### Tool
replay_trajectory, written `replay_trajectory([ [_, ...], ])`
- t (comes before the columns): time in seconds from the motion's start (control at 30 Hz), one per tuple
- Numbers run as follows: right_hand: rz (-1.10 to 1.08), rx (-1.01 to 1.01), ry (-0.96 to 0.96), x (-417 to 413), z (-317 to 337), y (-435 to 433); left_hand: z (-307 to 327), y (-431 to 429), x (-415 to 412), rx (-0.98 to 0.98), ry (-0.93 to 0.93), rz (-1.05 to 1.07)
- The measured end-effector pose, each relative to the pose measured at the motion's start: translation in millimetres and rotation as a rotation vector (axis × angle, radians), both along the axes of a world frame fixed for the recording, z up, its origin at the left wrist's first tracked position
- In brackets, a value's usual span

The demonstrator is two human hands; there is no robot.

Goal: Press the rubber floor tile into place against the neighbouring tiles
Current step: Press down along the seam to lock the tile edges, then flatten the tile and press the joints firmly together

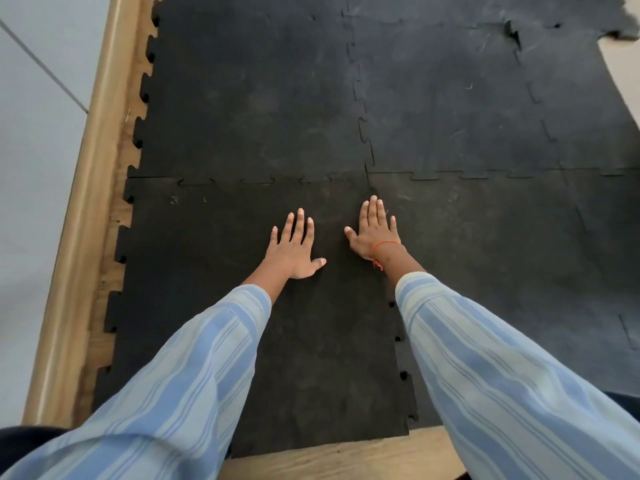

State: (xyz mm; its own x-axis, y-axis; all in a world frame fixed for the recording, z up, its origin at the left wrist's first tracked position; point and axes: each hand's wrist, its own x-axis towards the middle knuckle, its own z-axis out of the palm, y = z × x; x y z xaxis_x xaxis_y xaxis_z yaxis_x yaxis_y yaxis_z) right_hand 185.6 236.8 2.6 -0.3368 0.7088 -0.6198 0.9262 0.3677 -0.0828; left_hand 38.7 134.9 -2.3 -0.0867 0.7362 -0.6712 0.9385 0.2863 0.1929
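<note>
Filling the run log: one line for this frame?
left hand: flat, palm down on near tile | right hand: flat near its right seam | far seam: looks closed | holding: nothing

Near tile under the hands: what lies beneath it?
Wood flooring shows past the near tile at its near and left edges. Directly beneath it, everything is covered. Both hands, left and right, rest flat on top.

The black rubber floor tile [214, 271] lies flat under my spread fingers, its toothed far edge meshed with the neighbouring tiles [450, 116] just beyond my fingertips.
</note>
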Motion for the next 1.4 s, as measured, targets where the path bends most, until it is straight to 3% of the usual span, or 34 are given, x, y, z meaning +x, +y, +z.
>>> replay_trajectory([
  [0.13,-0.019,0.023,0.066,5,1,-3,0,0,-2,0.002,-0.013,0.014],
  [0.27,-0.1,0.169,0.136,15,-10,-29,-1,0,-4,-0.003,-0.025,0.013],
  [0.6,-0.047,-0.045,0.121,27,3,-6,0,-7,-5,0.092,0.015,-0.03],
  [1.0,0.021,-0.004,0.038,26,4,7,2,1,-6,-0.022,0.002,-0.041],
  [1.23,-0.098,0.067,0.072,40,-12,-73,5,-4,-5,-0.006,0.003,-0.037],
  [1.4,-0.112,0.058,0.088,43,-17,-77,2,-2,-6,-0.023,-0.014,-0.03],
])
